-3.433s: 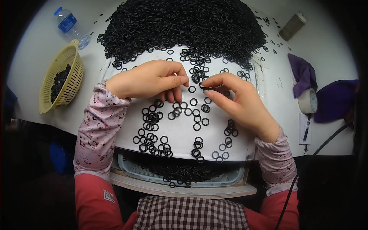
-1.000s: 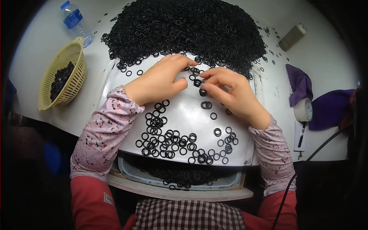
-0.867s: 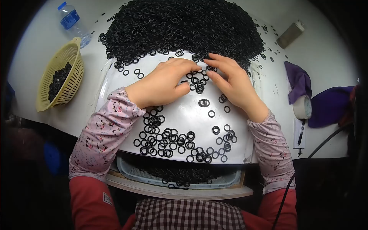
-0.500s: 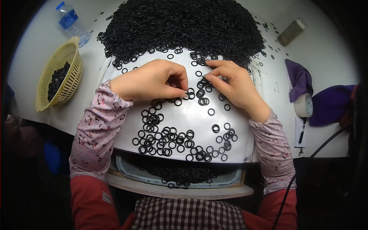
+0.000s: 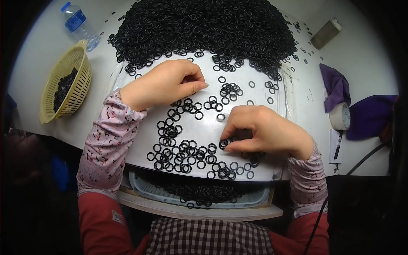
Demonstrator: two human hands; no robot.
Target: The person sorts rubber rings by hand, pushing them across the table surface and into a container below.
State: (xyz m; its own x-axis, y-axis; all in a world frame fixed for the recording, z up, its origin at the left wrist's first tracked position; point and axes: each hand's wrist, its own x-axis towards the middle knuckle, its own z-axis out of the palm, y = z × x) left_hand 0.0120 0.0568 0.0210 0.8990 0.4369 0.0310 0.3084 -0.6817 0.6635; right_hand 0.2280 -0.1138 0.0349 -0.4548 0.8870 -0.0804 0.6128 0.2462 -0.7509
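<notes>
A large heap of black rings point(image 5: 199, 29) covers the back of the white work surface point(image 5: 208, 127). Loose rings lie scattered in front of it, with a dense group point(image 5: 185, 155) near the front edge. My left hand point(image 5: 170, 83) hovers left of centre, thumb and forefinger pressed together; whatever is between them is too small to make out. Lower and to the right, my right hand point(image 5: 263, 129) has its thumb and forefinger around black rings point(image 5: 223, 144) above the front part of the surface. Its other fingers are curled and partly hidden.
At the left stand a yellow basket point(image 5: 68, 85) holding black rings and a plastic bottle point(image 5: 78, 25). On the right are a brownish container point(image 5: 326, 33), purple cloths point(image 5: 369, 114), a tape roll point(image 5: 340, 116) and a pen point(image 5: 338, 144). Below the front edge, a blue tray point(image 5: 144, 187) holds rings.
My right hand has moved down toward the front edge from the upper middle. My left hand has shifted slightly up, away from the small ring cluster at the centre.
</notes>
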